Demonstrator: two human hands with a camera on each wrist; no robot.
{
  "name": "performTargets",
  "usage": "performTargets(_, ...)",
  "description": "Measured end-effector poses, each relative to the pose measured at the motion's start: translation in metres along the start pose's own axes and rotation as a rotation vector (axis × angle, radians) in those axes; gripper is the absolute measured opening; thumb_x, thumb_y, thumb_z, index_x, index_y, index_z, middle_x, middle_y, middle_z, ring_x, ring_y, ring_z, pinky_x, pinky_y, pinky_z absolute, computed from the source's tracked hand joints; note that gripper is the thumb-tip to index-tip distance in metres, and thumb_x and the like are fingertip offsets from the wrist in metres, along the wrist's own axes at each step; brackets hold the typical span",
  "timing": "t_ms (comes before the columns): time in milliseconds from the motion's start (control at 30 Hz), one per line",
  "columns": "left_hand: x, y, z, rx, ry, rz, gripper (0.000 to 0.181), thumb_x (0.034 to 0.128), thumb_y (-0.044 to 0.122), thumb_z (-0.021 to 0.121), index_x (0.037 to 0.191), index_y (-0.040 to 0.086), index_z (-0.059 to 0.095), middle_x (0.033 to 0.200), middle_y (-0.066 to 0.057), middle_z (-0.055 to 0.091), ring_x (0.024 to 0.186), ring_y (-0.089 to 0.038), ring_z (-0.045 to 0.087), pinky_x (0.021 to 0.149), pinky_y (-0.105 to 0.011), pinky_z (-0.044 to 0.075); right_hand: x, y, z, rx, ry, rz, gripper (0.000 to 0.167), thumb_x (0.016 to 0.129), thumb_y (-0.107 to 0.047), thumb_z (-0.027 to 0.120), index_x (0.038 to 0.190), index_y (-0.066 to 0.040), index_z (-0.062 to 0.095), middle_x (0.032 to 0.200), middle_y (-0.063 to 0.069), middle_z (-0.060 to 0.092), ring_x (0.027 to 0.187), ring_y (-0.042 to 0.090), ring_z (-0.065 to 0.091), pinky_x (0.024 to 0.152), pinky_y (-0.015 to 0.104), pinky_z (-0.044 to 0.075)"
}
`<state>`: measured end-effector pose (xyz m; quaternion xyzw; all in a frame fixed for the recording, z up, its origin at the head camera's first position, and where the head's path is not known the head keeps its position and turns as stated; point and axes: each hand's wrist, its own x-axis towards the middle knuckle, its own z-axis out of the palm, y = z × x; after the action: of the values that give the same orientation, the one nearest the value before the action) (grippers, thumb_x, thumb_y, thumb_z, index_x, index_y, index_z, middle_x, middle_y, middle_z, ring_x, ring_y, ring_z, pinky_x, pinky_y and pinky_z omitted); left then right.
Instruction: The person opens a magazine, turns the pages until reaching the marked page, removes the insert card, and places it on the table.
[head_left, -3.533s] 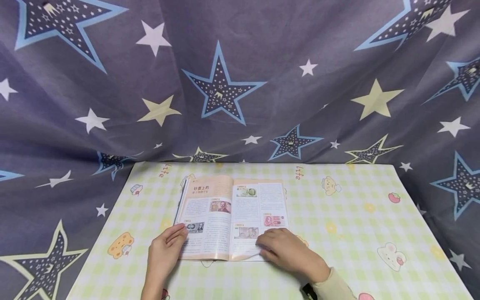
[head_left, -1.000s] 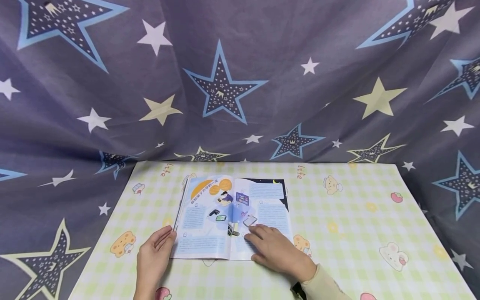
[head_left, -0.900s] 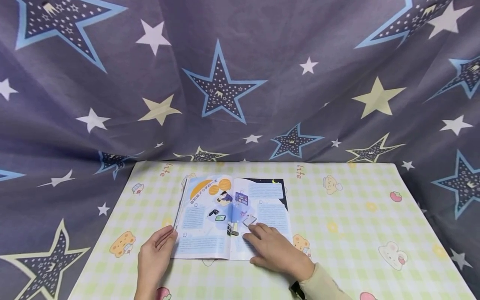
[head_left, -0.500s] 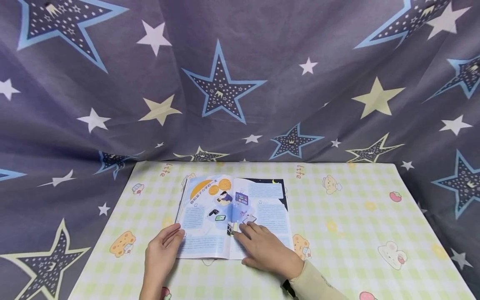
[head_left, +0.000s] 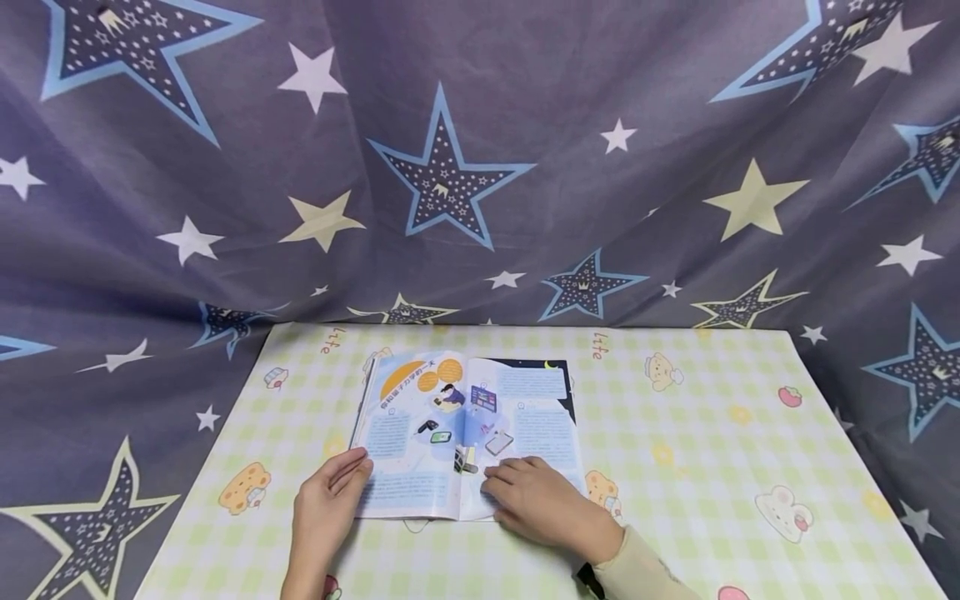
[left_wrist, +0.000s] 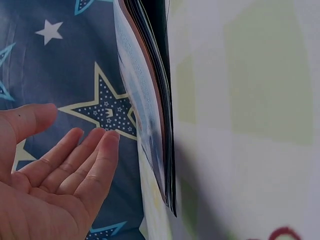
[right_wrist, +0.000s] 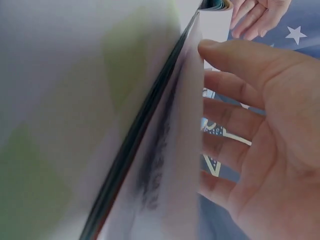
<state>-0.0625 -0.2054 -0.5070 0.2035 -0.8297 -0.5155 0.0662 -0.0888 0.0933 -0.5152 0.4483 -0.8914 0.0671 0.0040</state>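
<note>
An open magazine [head_left: 408, 479] lies flat on the table, showing a light-blue illustrated spread with a dark night-sky corner at upper right. My left hand [head_left: 326, 508] is at its left edge, thumb and loosely bent fingers overlapping the page margin in the head view. In the left wrist view that hand [left_wrist: 60, 185] has its palm turned up and fingers spread from the thumb, with nothing between them. My right hand [head_left: 543, 504] rests on the lower right page. The right wrist view shows its extended fingers and thumb [right_wrist: 232, 55] against the page surface [right_wrist: 185, 165].
A green-and-white checked tablecloth [head_left: 712, 467] with cartoon prints covers the table. Behind it and at both sides hangs a dark curtain [head_left: 570, 108] patterned with stars. A dark band [head_left: 588, 579] sits at the right sleeve's cuff.
The banknote spread seen 3.5 seconds ago has given way to the light-blue spread. Over the last second my left hand shifted right onto the margin; my right hand slid left, then slightly back right.
</note>
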Motion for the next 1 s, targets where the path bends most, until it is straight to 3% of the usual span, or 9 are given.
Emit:
performTargets(133,0.000,0.000,0.000,-0.002,-0.012,-0.008,0.031,0.0964,0.019,0.068,0.122,0.002,0.068,0.117,-0.017,0.070,0.109,-0.029,0.068,0.077,-0.005,0.048,-0.015,0.008,-0.003,0.023,0.058,0.043,0.022,0.096,-0.026,0.066,0.116,-0.017,0.069,0.114,-0.001,0.070,0.108,0.019,0.064,0.094,0.040,0.051)
performTargets(267,0.001,0.001,0.000,-0.007,-0.020,-0.007,0.030,0.0964,0.020,0.068,0.121,0.003,0.069,0.116,-0.015,0.071,0.107,-0.026,0.069,0.077,-0.005,0.049,-0.031,0.022,-0.009,0.035,0.113,0.151,0.018,0.095,-0.024,0.067,0.109,-0.015,0.070,0.102,0.000,0.072,0.096,0.019,0.067,0.086,0.041,0.053)
performTargets(500,0.001,0.001,0.004,-0.027,-0.050,-0.016,0.028,0.0957,0.020,0.069,0.119,0.004,0.071,0.112,-0.012,0.072,0.104,-0.022,0.070,0.078,-0.007,0.050,-0.050,0.043,-0.013,0.009,0.280,0.353,0.031,0.088,-0.026,0.077,0.112,-0.008,0.069,0.098,0.004,0.069,0.084,0.021,0.065,0.071,0.039,0.056)
performTargets(633,0.002,0.002,0.008,-0.023,-0.064,-0.005,0.029,0.0960,0.021,0.069,0.119,0.004,0.071,0.112,-0.012,0.072,0.104,-0.022,0.070,0.077,-0.007,0.050,-0.052,0.043,-0.013,-0.019,0.338,0.475,0.040,0.083,-0.033,0.083,0.107,-0.008,0.064,0.082,-0.001,0.064,0.068,0.016,0.061,0.056,0.035,0.052)
performTargets(767,0.002,0.005,0.012,-0.025,-0.074,0.015,0.029,0.0957,0.021,0.070,0.119,0.004,0.071,0.111,-0.012,0.072,0.103,-0.022,0.070,0.078,-0.008,0.050,-0.048,0.039,-0.013,0.036,0.363,0.554,0.037,0.083,-0.037,0.082,0.098,-0.011,0.061,0.070,-0.006,0.063,0.054,0.010,0.055,0.044,0.030,0.044)
performTargets(867,0.003,0.008,0.015,-0.049,-0.086,0.031,0.028,0.0949,0.020,0.071,0.118,0.004,0.072,0.109,-0.010,0.073,0.102,-0.021,0.070,0.079,-0.009,0.051,-0.043,0.035,-0.011,0.085,0.359,0.560,0.034,0.085,-0.037,0.080,0.098,-0.011,0.062,0.072,-0.002,0.065,0.055,0.010,0.053,0.044,0.030,0.043)
performTargets(1000,0.002,0.015,0.022,-0.093,-0.131,0.076,0.028,0.0945,0.019,0.072,0.117,0.003,0.072,0.108,-0.009,0.074,0.100,-0.018,0.071,0.082,-0.013,0.053,-0.034,0.029,-0.010,0.152,0.416,0.441,0.028,0.089,-0.026,0.078,0.105,-0.008,0.065,0.093,0.006,0.070,0.074,0.018,0.066,0.060,0.036,0.057)
